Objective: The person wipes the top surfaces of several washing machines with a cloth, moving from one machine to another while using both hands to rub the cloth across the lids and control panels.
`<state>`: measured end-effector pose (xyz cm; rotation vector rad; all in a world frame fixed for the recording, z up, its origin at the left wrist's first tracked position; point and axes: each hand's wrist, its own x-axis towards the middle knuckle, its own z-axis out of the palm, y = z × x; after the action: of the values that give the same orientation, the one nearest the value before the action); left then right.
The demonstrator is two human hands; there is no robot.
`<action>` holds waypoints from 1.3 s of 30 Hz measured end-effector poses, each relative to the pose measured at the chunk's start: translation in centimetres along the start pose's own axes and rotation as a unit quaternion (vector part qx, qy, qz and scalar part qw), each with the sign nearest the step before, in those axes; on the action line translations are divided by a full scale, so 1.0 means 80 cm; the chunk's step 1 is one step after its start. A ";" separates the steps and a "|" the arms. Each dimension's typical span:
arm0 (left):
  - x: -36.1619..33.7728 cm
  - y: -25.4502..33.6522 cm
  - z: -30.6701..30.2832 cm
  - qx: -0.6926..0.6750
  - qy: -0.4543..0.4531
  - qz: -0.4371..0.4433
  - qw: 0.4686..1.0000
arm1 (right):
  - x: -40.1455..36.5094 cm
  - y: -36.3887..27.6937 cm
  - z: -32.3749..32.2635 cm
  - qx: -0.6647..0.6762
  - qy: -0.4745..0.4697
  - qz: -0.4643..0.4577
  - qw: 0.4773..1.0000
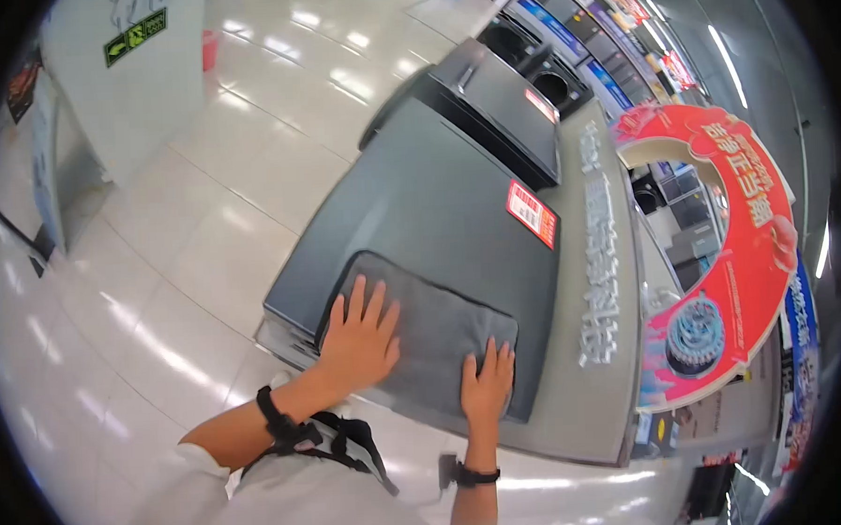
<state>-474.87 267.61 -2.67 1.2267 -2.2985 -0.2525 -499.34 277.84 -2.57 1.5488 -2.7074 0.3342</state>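
Note:
A grey cloth (433,323) with a dark edge lies flat on the near part of a dark grey appliance top (417,188). My left hand (360,338) rests on the cloth's left part with its fingers spread. On the cloth's right part lies my right hand (488,380), its fingers apart and stretched out. Both palms face down, and neither hand grips anything. A red and white label (532,213) is stuck on the appliance top beyond the cloth, near the right edge.
Behind stands a second dark appliance (498,100). Along the right runs a grey ledge (588,349) with raised lettering, beside a red ring-shaped sign (767,247). A white panel (132,97) stands at the upper left on the tiled floor (186,263).

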 end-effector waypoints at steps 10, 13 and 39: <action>0.029 -0.003 0.010 -0.106 -0.089 0.130 0.982 | -0.002 -0.018 0.010 -0.024 -0.025 -0.180 0.983; -0.006 -0.004 0.013 -0.094 0.009 0.085 0.992 | -0.012 0.035 0.011 -0.033 0.040 -0.025 0.998; 0.083 0.010 0.029 -0.061 -0.167 0.055 0.983 | -0.017 -0.027 -0.001 -0.021 0.024 -0.089 0.995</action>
<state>-479.69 262.49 -1.94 1.0555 -2.5787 -0.5896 -496.81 278.00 -2.29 1.7311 -2.4994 0.3039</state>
